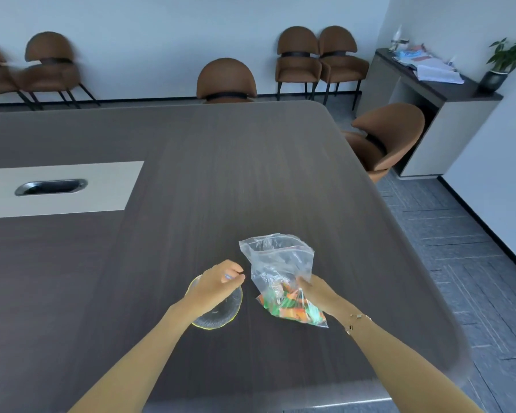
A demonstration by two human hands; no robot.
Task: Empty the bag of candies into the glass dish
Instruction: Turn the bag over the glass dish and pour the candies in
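A clear plastic bag (280,263) with orange and green candies (292,305) in its lower part stands on the dark table, its mouth pointing up and away. My right hand (313,290) grips the bag at its middle, from the right side. The round glass dish (221,314) sits on the table just left of the bag. It looks empty. My left hand (218,281) hovers over the dish's far part with fingers loosely curled and holds nothing; it hides part of the rim.
The dark wooden table (251,174) has a pale inset panel with a metal cable slot (51,186) at the left. Its rounded edge runs close to the right of the bag. Brown chairs (226,80) stand around the far side and right.
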